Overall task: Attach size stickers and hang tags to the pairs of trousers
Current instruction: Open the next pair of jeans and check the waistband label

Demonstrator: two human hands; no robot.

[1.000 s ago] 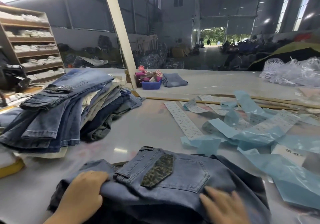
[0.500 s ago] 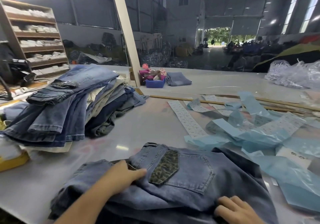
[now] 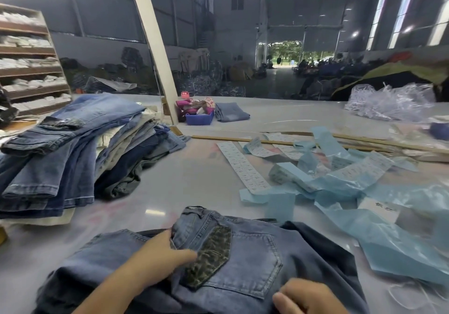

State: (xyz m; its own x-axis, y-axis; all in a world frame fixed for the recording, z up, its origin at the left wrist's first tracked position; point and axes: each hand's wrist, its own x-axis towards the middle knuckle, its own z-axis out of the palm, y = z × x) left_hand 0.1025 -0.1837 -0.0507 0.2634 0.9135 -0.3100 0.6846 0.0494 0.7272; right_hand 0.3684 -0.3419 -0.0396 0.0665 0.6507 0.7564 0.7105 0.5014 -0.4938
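Observation:
A pair of blue jeans (image 3: 255,260) lies seat-up on the table in front of me, with a leopard-print patch (image 3: 211,258) by the back pocket. My left hand (image 3: 155,260) grips the waistband just left of the patch, fingertips tucked into the fold and thumb lying towards the patch. At the bottom edge my right hand (image 3: 308,296) has its fingers curled into the denim below the pocket. A white strip of size stickers (image 3: 243,165) lies on the table beyond the jeans. No hang tag can be made out.
A tall stack of folded jeans (image 3: 73,148) fills the left. Crumpled blue backing paper (image 3: 340,185) spreads over the right. Farther back lie wooden sticks (image 3: 267,141), a blue tray (image 3: 199,119), a folded garment (image 3: 230,112), clear plastic bags (image 3: 388,102) and a slanted post (image 3: 155,46).
My left hand slid right along the waistband to the patch. My right hand went from flat on the denim to curled fingers.

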